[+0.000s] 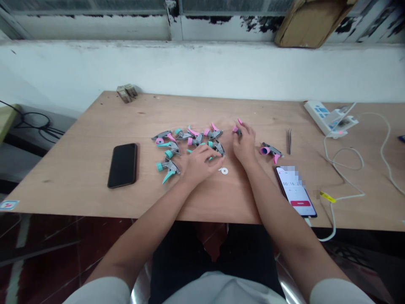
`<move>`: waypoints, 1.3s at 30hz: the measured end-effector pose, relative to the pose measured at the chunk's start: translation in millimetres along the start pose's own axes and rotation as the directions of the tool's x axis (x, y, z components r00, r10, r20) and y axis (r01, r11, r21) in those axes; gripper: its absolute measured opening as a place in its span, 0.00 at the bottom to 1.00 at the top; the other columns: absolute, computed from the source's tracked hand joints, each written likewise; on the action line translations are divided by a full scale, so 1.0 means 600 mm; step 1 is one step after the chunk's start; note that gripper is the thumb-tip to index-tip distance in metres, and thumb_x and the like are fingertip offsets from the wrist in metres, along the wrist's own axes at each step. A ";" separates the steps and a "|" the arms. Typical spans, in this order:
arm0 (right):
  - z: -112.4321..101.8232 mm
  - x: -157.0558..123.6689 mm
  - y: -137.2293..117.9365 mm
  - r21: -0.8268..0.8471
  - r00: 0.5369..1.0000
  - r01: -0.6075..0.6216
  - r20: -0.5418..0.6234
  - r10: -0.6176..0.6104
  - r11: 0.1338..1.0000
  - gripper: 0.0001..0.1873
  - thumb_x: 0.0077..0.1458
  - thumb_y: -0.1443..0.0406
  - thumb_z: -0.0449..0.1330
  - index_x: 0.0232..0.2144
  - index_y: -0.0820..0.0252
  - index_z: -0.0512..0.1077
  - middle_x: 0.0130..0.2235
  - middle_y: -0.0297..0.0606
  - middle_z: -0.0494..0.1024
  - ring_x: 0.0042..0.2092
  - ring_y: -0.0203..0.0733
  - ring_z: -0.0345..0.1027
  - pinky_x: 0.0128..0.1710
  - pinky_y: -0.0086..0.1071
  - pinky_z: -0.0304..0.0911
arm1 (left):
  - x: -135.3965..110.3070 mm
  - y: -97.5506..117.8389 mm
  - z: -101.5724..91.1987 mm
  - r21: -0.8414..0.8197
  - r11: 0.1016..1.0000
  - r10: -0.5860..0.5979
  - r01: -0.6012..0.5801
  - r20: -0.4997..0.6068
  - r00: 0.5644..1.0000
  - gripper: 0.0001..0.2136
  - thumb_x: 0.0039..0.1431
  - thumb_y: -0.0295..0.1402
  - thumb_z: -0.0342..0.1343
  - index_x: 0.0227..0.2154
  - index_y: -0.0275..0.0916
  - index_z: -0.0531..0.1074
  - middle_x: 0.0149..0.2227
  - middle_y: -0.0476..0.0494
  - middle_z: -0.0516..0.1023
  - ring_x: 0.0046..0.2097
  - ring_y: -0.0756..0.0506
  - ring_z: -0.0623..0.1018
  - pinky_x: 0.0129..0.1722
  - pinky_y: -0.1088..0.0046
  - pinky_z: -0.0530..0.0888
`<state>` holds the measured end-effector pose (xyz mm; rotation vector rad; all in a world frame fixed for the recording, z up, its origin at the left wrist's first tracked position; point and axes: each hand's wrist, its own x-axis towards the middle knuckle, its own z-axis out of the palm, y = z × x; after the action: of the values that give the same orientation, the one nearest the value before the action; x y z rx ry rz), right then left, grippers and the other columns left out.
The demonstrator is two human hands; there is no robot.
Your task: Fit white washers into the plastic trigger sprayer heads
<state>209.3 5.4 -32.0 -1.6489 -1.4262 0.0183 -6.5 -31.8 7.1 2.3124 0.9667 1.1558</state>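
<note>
Several grey spray-trigger heads with pink or teal caps and levers lie in a loose pile (pixel 186 143) on the wooden table (pixel 95 126). My left hand (pixel 201 162) rests flat on the near right part of the pile, fingers spread over a teal-capped head. My right hand (pixel 243 141) is curled round a pink-capped spray head (pixel 236 128) at the pile's right edge. A small white washer (pixel 224 171) lies between my hands. One pink-capped head (pixel 270 151) lies apart to the right.
A dark phone (pixel 122 164) lies left of the pile. A lit phone (pixel 295 190) showing a timer sits right, with a charging cable (pixel 341 160) and power strip (pixel 329 118). Tweezers (pixel 289 141) lie beyond it. A small block (pixel 126 92) sits at the far edge.
</note>
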 end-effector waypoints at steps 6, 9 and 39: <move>0.002 -0.002 0.006 -0.236 0.985 -0.052 0.150 0.089 0.970 0.30 0.64 0.61 0.55 0.66 0.59 0.67 0.65 0.54 0.72 0.67 0.63 0.58 0.67 0.64 0.51 | -0.004 -0.002 -0.008 0.248 0.963 0.045 -0.110 0.255 0.966 0.10 0.60 0.44 0.68 0.43 0.53 0.85 0.61 0.45 0.76 0.69 0.31 0.65 0.72 0.35 0.44; 0.000 -0.008 0.003 -0.274 0.989 -0.058 0.116 0.093 0.960 0.29 0.63 0.60 0.59 0.64 0.60 0.70 0.63 0.57 0.70 0.65 0.64 0.60 0.65 0.59 0.54 | -0.006 -0.016 -0.016 0.270 0.959 -0.003 -0.083 0.303 0.953 0.12 0.59 0.48 0.68 0.44 0.54 0.86 0.70 0.46 0.67 0.75 0.27 0.54 0.72 0.33 0.34; -0.001 -0.055 -0.089 0.382 0.965 0.207 0.069 -0.251 0.901 0.24 0.64 0.49 0.64 0.57 0.50 0.70 0.52 0.40 0.83 0.50 0.49 0.80 0.48 0.41 0.76 | 0.008 -0.042 0.019 -0.576 0.811 -0.330 0.103 -0.304 0.894 0.16 0.63 0.43 0.67 0.51 0.44 0.83 0.47 0.42 0.86 0.48 0.43 0.85 0.53 0.61 0.82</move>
<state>157.7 -26.1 -15.2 -1.1781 -1.5878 0.2411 -5.7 -11.5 -12.0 1.4986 0.8546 1.5806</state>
